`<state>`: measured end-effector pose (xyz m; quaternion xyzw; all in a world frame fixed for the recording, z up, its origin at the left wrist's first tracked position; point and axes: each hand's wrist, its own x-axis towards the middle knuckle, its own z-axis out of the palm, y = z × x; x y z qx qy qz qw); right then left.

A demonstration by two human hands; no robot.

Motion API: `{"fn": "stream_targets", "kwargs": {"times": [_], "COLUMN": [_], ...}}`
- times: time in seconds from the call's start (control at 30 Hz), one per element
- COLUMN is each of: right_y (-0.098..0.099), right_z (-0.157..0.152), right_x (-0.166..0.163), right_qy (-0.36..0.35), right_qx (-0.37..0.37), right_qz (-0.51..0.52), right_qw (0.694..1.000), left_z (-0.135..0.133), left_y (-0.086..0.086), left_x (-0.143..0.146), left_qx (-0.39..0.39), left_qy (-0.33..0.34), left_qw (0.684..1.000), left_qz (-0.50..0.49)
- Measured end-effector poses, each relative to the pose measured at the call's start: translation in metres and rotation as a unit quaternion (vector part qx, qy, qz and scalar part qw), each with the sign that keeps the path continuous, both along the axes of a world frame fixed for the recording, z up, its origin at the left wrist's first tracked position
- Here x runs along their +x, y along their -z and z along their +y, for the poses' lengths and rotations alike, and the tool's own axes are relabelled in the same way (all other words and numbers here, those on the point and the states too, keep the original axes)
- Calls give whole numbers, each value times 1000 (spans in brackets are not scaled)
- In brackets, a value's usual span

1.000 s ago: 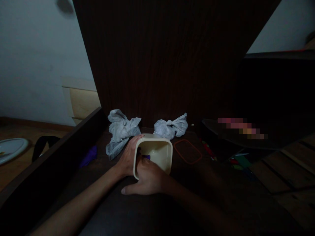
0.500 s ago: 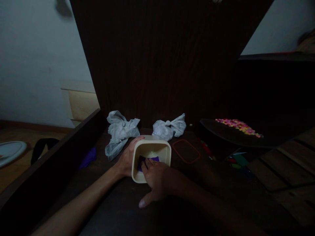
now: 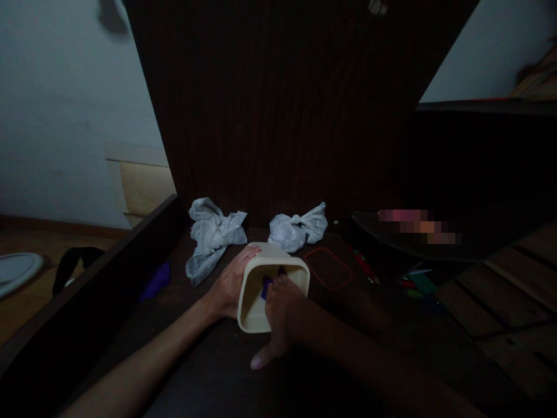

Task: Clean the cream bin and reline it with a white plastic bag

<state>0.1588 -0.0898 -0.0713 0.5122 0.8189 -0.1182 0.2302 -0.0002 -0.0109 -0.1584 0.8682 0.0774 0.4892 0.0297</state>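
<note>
A cream plastic container lies tipped on its side, its mouth facing me. My left hand grips its left side from outside, fingers over the upper edge. The fingers of my right hand reach into the mouth and press a purple cloth against the inner wall; the thumb stays outside, pointing down. Much of the cloth is hidden by the fingers. Just right of the container, an orange-red rectangular ring lies flat on the dark wooden surface.
Two knotted whitish plastic bags sit behind the container. Another purple cloth lies at left by a raised wooden edge. A tall dark panel closes the back. Wooden slats stand at right.
The container has tilted further and shifted slightly right and down. My right hand has moved deeper inside, with the purple cloth now more bunched under its fingers.
</note>
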Motion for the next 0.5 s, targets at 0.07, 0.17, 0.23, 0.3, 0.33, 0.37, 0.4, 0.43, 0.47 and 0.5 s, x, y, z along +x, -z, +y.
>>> {"fn": "stream_targets", "kwargs": {"times": [0.07, 0.17, 0.23, 0.3, 0.33, 0.37, 0.4, 0.43, 0.47, 0.5], "right_y": [4, 6, 6, 7, 7, 8, 9, 10, 12, 13], "right_z": [3, 7, 8, 10, 10, 11, 11, 12, 12, 12], "right_x": [1, 2, 3, 3, 2, 2, 2, 1, 0, -1], "right_qy": [5, 11, 17, 16, 13, 11, 10, 14, 21, 30], "right_qx": [2, 0, -2, -3, -4, -9, -13, -17, -19, -20], "right_qz": [13, 21, 40, 64, 70, 71, 72, 77, 86, 100], "right_qw": [1000, 1000, 999, 998, 997, 997, 997, 997, 996, 994], "left_z": [-1, -3, -3, -3, -2, -2, -1, -1, 0, 0], "left_y": [-1, -2, -2, -1, -1, 0, 1, 1, 2, 2], "left_x": [1, 1, 1, 1, 1, 1, 1, 0, -1, -2], "left_qx": [-8, -17, -14, -8, -7, -9, -12, -18, -24, -31], "left_qy": [0, 9, 15, 16, 15, 14, 13, 13, 15, 17], "left_qw": [1000, 1000, 1000, 1000, 1000, 1000, 1000, 1000, 1000, 999], "left_qz": [3, -2, -10, -13, -12, -12, -13, -13, -12, -10]}}
